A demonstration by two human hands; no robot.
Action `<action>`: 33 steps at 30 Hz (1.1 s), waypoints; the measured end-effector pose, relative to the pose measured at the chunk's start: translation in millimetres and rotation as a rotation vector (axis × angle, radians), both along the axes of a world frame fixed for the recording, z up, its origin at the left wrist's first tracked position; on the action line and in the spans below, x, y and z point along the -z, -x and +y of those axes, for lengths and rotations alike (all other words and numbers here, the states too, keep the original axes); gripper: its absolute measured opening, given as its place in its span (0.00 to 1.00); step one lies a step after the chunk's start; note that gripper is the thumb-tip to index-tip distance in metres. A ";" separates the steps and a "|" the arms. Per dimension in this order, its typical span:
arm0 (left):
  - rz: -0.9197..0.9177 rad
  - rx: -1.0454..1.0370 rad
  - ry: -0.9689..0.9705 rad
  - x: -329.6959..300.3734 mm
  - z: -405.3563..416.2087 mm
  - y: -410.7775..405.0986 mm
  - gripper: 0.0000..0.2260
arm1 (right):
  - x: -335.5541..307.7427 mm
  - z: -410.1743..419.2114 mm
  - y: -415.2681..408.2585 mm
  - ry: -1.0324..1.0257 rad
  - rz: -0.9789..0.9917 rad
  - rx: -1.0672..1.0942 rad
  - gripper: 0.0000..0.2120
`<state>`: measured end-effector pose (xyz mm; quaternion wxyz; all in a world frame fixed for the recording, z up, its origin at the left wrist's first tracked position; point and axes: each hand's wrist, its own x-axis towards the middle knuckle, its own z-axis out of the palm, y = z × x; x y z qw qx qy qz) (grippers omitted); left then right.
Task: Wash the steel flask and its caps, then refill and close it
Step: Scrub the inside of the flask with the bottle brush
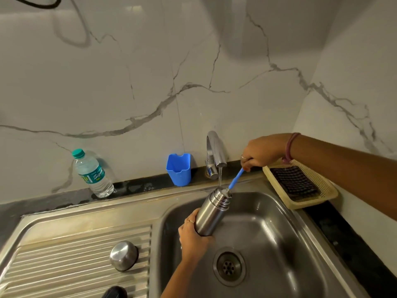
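Observation:
The steel flask (211, 211) is tilted over the sink basin (279, 244), its open mouth under the running tap (216, 152). My left hand (193, 235) grips the flask's lower body. My right hand (261, 152) grips the blue handle of a bottle brush (236, 179), whose bristle end is inside the flask's mouth. A thin stream of water falls onto the mouth. A steel cup-shaped cap (124, 255) lies upside down on the ribbed drainboard (64, 265). A black cap (115, 292) shows partly at the bottom edge.
A plastic water bottle with a green cap (92, 174) and a blue plastic holder (178, 169) stand on the ledge behind the sink. A beige tray with a dark scrub pad (300, 186) sits at the right. A marble wall rises behind.

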<state>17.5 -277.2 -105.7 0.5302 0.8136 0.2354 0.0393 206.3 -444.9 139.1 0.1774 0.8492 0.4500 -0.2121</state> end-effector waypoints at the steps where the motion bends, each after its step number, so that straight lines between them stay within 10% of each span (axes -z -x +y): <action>1: 0.001 0.007 0.026 0.9 0.7 -1.6 0.41 | 5.4 -0.7 -0.4 -0.046 -0.027 -0.031 0.14; 7: 0.000 0.050 0.083 9.0 7.8 -2.5 0.39 | 40.3 -13.0 1.9 -0.515 -0.352 -0.490 0.14; 15: 0.001 -0.018 0.078 15.2 3.0 -4.4 0.45 | 32.1 2.9 -0.2 -0.251 0.186 0.272 0.16; 27: 0.020 0.045 0.072 15.3 9.6 -9.9 0.44 | 24.8 -0.4 -2.0 -0.297 -0.193 -0.149 0.14; 33: 0.026 0.027 0.061 13.0 8.6 -18.3 0.46 | 28.4 -3.0 -2.7 -0.318 0.026 0.103 0.13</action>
